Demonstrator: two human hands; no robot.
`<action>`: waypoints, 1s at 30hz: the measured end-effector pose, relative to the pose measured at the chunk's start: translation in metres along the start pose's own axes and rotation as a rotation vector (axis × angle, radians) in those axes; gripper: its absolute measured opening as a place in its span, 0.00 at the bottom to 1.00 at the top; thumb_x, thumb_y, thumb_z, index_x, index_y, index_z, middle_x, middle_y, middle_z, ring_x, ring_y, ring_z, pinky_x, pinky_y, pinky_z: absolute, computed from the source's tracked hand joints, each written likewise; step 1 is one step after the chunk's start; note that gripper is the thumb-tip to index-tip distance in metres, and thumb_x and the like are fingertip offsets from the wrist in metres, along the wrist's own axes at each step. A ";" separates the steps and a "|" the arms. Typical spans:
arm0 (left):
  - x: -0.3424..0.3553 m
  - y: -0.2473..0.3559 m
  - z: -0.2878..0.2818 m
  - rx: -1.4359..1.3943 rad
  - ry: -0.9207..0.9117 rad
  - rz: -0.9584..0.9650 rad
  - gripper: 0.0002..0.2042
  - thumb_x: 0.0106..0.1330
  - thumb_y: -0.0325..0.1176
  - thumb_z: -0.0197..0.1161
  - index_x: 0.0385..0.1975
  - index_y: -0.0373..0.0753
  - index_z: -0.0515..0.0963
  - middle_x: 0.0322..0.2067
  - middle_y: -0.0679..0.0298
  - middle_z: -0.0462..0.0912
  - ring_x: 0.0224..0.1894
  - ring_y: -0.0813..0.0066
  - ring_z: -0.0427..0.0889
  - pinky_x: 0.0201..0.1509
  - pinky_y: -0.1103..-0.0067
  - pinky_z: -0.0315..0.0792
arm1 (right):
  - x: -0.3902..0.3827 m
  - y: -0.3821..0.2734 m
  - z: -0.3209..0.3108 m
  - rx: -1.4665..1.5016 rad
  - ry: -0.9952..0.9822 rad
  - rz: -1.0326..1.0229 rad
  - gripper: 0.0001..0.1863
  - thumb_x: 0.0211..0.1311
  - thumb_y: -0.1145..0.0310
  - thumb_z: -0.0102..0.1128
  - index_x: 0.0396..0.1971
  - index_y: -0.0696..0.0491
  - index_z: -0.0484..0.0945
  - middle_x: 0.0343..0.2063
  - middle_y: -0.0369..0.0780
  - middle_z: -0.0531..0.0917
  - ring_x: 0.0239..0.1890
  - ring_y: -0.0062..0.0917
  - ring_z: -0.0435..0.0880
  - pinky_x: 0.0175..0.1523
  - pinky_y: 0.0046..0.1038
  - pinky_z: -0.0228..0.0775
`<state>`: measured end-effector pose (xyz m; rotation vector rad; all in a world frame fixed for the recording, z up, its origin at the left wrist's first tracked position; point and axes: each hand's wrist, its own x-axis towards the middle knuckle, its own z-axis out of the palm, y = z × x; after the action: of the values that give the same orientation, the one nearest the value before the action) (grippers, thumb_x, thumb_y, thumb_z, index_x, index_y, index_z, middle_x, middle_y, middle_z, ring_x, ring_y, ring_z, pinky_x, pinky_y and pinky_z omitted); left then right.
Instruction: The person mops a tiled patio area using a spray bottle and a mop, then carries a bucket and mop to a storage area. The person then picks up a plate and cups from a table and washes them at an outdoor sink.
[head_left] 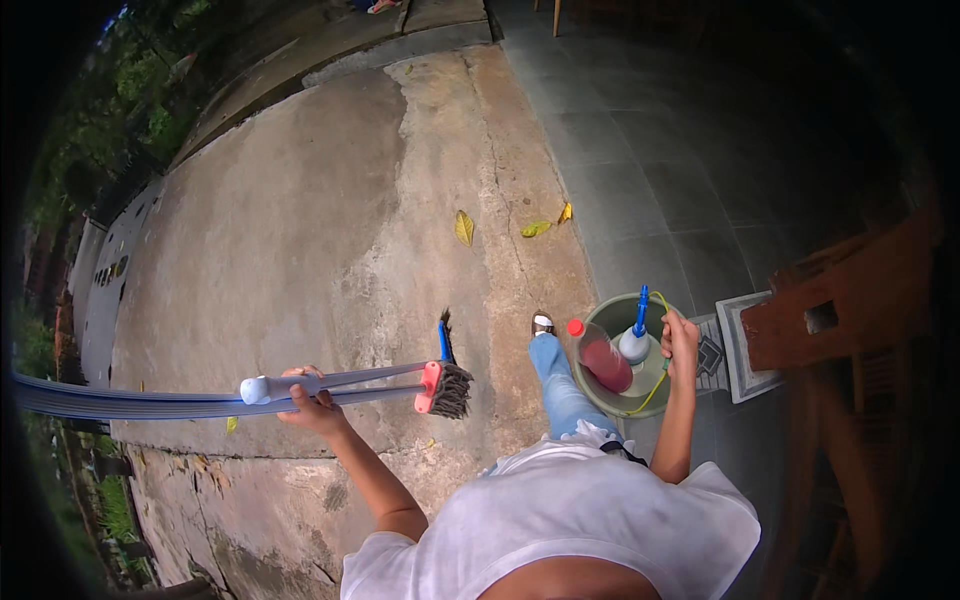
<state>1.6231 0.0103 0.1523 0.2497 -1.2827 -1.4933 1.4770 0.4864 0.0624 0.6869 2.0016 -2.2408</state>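
Observation:
My left hand [312, 402] is closed round a bundle of long handles stretching out to the left. On one end is a red brush head [429, 388] with thick dark grey bristles or strands. Beside it shows a blue broom head [444, 340] with dark bristles. A pale blue rounded handle end [256, 390] lies close to my fingers. My right hand [680, 338] grips the thin yellow-green handle of a grey-green bucket [655, 402]. Inside the bucket lean a clear bottle of red liquid [606, 364] with a red cap and a white bottle [633, 346] with a blue top.
Worn concrete [280, 220] spreads ahead and left, with yellow leaves [464, 228] on it. Dark grey tiles [640, 170] cover the right side. A wooden piece of furniture [850, 300] and a pale-framed grate [738, 350] stand right of the bucket. Plants grow at far left.

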 end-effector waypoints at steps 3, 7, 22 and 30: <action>0.070 -0.064 0.052 -0.025 0.007 0.004 0.21 0.50 0.44 0.66 0.27 0.30 0.68 0.20 0.56 0.72 0.11 0.80 0.66 0.08 0.91 0.53 | 0.104 -0.028 0.052 -0.014 -0.021 0.015 0.10 0.53 0.65 0.54 0.17 0.52 0.69 0.09 0.28 0.63 0.06 0.08 0.54 0.10 0.15 0.41; 0.143 -0.131 0.126 0.027 0.032 0.045 0.22 0.50 0.45 0.66 0.25 0.30 0.68 0.21 0.57 0.72 0.12 0.79 0.67 0.10 0.90 0.57 | 0.206 -0.075 0.131 -0.086 -0.027 0.079 0.10 0.53 0.65 0.53 0.17 0.53 0.70 0.09 0.28 0.64 0.06 0.08 0.54 0.11 0.15 0.42; 0.444 -0.487 0.411 0.146 0.137 0.053 0.19 0.51 0.43 0.66 0.23 0.30 0.69 0.20 0.59 0.73 0.16 0.77 0.72 0.09 0.90 0.56 | 0.658 -0.219 0.415 0.057 0.082 0.032 0.13 0.51 0.63 0.55 0.13 0.50 0.65 0.08 0.27 0.59 0.06 0.09 0.53 0.10 0.15 0.41; 0.597 -0.663 0.561 0.136 0.082 0.077 0.19 0.51 0.41 0.65 0.23 0.30 0.69 0.20 0.59 0.73 0.16 0.76 0.73 0.09 0.89 0.57 | 0.875 -0.302 0.571 0.024 0.032 -0.001 0.12 0.54 0.63 0.54 0.17 0.51 0.68 0.09 0.27 0.61 0.06 0.08 0.54 0.10 0.14 0.41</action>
<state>0.6088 -0.2732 0.1172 0.3429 -1.3146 -1.3198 0.4270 0.2024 0.0595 0.7289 1.9923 -2.2722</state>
